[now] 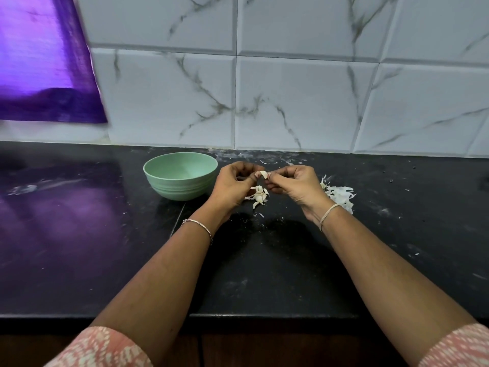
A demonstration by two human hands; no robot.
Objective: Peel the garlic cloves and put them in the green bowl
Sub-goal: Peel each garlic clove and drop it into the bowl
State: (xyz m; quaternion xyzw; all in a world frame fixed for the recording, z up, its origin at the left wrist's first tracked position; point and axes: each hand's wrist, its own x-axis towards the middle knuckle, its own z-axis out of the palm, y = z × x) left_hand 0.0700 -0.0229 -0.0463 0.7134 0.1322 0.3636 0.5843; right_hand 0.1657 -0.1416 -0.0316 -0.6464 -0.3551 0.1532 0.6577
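Far left, a shiny purple sheet point(45, 62) hangs against the marbled tile wall point(291, 102), and its glow reflects off the dark worktop point(79, 234) below. Moving in, there's the green bowl point(180, 190), upright on the worktop near the wall, just beside the left hand point(232, 185) on its outer side. The left hand is raised a little above the worktop, fingers curled in, thumb and fingertips pinching one end of a garlic clove point(263, 174). A thin metal bracelet point(198, 226) sits on that wrist. The clove is right there between the two hands, held in the air, pale and small. Directly beneath it, on the worktop under the gap between the hands, lies a little cluster of loose cloves point(259, 196), some with papery skin trailing off. On to the right hand point(293, 184): it's curled too, thumb and forefinger nipping the clove's other end, so both hands grip the same clove. A pale band point(328, 211) circles that wrist. Just past the right hand, partly hidden behind it, a heap of white peelings point(341, 197) lies on the worktop, with scraps and specks scattered towards the wall. Down at the bottom corners, pink patterned sleeves point(105, 348) frame both forearms.
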